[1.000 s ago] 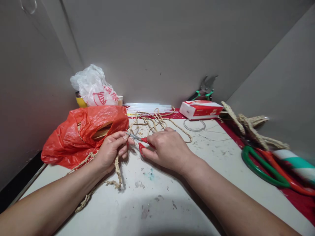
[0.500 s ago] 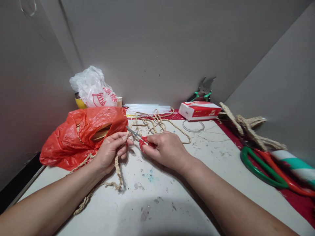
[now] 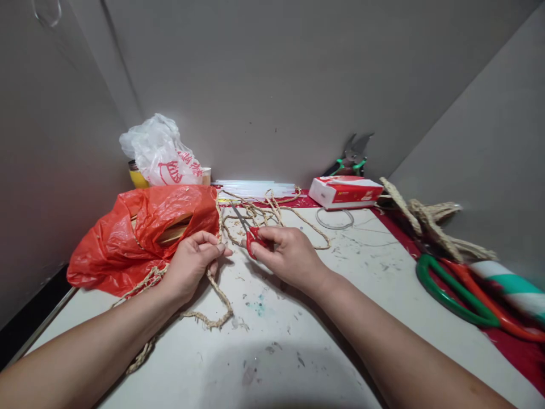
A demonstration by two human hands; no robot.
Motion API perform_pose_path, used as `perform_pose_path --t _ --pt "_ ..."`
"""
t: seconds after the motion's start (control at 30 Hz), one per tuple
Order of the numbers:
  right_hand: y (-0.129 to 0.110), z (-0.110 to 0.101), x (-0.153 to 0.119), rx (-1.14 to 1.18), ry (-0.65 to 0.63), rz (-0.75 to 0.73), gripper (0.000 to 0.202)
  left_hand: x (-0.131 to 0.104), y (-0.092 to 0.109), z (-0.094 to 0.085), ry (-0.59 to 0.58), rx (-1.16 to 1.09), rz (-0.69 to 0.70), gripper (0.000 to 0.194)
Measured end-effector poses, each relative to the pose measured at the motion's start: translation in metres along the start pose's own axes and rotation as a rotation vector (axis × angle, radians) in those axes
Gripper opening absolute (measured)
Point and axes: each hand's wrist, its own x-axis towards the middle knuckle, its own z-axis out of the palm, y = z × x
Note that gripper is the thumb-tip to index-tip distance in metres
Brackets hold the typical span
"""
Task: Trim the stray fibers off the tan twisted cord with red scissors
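My left hand (image 3: 198, 258) pinches a braided straw cord (image 3: 222, 299) between thumb and fingers. One length of the cord hangs below the hand in a loop on the table and runs back under my left forearm; another rises from the fingertips toward a loose tangle behind. Small scissors with red handles (image 3: 254, 241) are in my right hand (image 3: 289, 253), its fingers closed round the handles. Their blades point up and to the left, just right of the cord and apart from my left fingers.
An orange-red plastic bag (image 3: 114, 244) holding wooden pieces lies at left, a white plastic bag (image 3: 159, 153) behind it. Clear sticks (image 3: 255, 189), a tissue pack (image 3: 344, 192) and pruning shears (image 3: 353, 156) line the back. Straw bundles (image 3: 434, 218) and large green-and-orange handles (image 3: 455, 298) lie right.
The scissors have moved off the cord, and their blades now point more upward. My left hand has slid along the cord, whose lower loop has spread to the right.
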Motion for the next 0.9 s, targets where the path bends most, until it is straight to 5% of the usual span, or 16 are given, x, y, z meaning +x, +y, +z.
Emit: perform_pose_path --t 0.13,0.37,0.63,0.77,0.9 --pt "-0.004 0.004 -0.002 0.005 0.004 -0.017 0.023 -0.004 -0.001 0.003 0.008 0.206 0.006 0.017" --pt "-0.018 0.010 -0.001 0.464 -0.009 0.189 0.024 -0.020 -0.004 0.010 -0.085 0.617 0.307 0.013" --pt "-0.019 0.002 0.003 0.935 -0.030 0.360 0.020 -0.021 0.005 0.014 -0.210 0.054 -0.027 0.025" --pt "-0.020 0.006 0.002 1.083 -0.001 0.372 0.023 -0.023 0.006 0.013 -0.157 -0.052 -0.030 0.021" --pt "-0.012 0.007 0.004 0.943 -0.033 0.356 0.026 -0.025 0.006 0.014 -0.063 -0.040 0.003 0.018"
